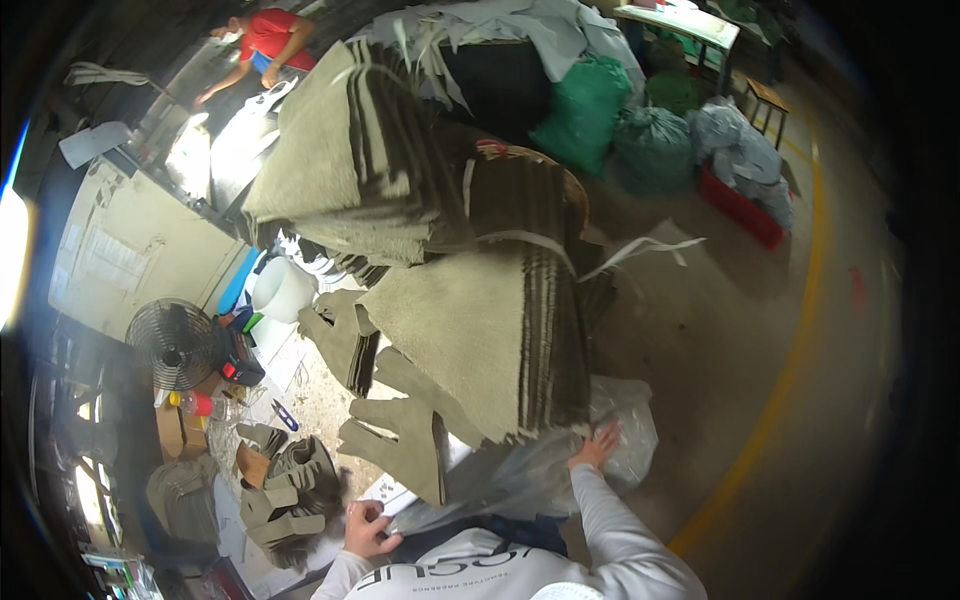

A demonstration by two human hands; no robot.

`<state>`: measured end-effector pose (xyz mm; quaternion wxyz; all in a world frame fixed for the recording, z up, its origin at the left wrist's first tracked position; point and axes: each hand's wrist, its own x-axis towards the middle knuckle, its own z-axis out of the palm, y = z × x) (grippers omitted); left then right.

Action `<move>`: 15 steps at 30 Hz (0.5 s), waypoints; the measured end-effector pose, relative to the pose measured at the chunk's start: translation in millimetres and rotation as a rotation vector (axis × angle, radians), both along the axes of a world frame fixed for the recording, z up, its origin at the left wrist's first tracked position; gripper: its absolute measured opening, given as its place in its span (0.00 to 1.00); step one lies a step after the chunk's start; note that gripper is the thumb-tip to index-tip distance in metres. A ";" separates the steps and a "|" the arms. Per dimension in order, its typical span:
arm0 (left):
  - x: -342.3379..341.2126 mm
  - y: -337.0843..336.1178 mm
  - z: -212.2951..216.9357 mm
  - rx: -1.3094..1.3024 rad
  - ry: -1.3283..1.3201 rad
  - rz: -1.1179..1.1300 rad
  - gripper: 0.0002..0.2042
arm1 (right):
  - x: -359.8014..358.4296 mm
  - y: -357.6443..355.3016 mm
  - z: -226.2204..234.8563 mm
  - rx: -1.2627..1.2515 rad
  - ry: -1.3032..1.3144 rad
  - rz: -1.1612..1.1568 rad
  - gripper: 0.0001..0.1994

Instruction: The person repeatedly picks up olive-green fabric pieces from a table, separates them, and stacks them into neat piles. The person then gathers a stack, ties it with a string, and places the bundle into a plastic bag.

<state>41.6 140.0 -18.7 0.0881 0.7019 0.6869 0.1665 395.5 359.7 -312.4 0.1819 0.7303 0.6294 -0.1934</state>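
Note:
My left hand (366,528) pinches the near edge of a clear plastic bag (520,470) low in the view. My right hand (597,447) rests on the same bag further right, fingers spread over the film. Just above the bag rises a big tied stack of grey-green cut fabric pieces (480,330), banded with white strips. A second, taller stack (350,160) leans behind it. Smaller cut pieces (400,430) lie next to my left hand.
A fan (172,345), a white bucket (282,290), scissors (285,415) and more cut pieces (285,490) lie at left. Green and grey sacks (590,110), a red crate (740,210) and a stool stand at the back. A person in red (270,40) works far left.

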 end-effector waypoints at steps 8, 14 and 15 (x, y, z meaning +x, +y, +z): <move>-1.2 3.6 -5.1 0.034 -0.046 0.006 0.16 | 125.3 -29.9 161.3 -0.489 0.287 0.845 0.18; 2.0 5.5 -5.5 0.090 -0.045 0.022 0.15 | 193.1 -197.6 291.5 -0.952 0.717 0.519 0.13; 3.0 5.4 -5.2 0.094 -0.059 0.024 0.15 | 187.2 -213.8 296.4 -0.866 0.713 0.463 0.13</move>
